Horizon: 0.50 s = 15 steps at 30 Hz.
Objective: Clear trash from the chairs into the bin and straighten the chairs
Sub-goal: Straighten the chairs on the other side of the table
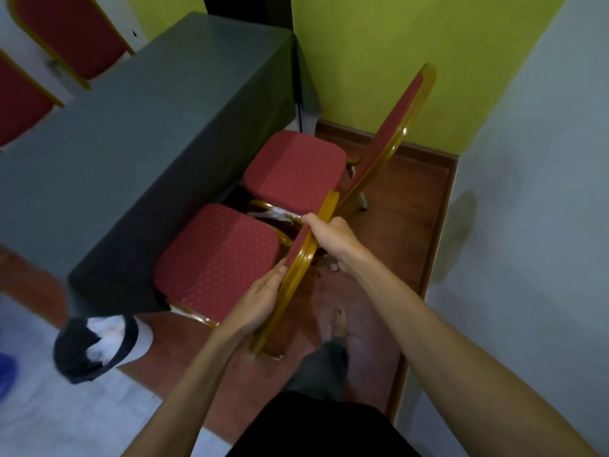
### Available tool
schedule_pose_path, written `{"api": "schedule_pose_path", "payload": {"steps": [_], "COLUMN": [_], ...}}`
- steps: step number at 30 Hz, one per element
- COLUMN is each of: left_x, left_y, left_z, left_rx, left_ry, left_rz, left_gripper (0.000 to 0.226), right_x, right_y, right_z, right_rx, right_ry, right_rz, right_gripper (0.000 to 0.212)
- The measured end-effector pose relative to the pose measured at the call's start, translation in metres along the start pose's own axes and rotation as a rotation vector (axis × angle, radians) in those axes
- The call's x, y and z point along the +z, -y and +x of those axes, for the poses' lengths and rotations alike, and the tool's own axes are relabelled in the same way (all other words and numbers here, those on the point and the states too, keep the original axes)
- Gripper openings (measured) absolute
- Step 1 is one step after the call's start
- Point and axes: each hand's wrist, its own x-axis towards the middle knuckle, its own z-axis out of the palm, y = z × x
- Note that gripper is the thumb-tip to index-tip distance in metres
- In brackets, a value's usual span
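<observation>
Two red chairs with gold frames stand side by side against a table draped in dark green cloth (158,133). The near chair (217,258) has its seat tucked partly under the cloth. My right hand (329,239) grips the gold top edge of its backrest (298,278). My left hand (260,301) lies flat against the padded front of the same backrest, fingers straight. The far chair (293,169) stands beyond it, its backrest (392,127) leaning toward the green wall. A bin lined with a dark bag (92,347) holds white trash on the floor at lower left.
A green wall closes the far end and a pale wall (527,225) runs along the right, leaving a narrow strip of brown floor (392,258) where my foot stands. More red chair backs (66,34) show beyond the table at upper left.
</observation>
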Motion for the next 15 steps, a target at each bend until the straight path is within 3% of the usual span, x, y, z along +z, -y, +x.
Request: {"api": "schedule_pose_path", "payload": {"steps": [4,10,15], "left_x": [-0.005,-0.001,-0.002], "left_y": [0.035,0.037,0.030], "left_z": [-0.037,-0.054,-0.044], "left_rx": [-0.067,-0.010,-0.066], "left_ry": [0.013,0.018,0.044], "left_rz": [0.013,0.427,0.454], "left_gripper": [0.086,0.091,0.094], "right_x": [0.021,0.025,0.026], "right_y": [-0.007,0.001,0.013], "right_z": [-0.040,-0.071,-0.086], "right_rx": [-0.019,-0.039,0.008], "right_ry": [-0.100,-0.131,-0.095], "right_rz": [-0.005,-0.084,-0.041], "right_gripper": [0.061,0.024,0.012]}}
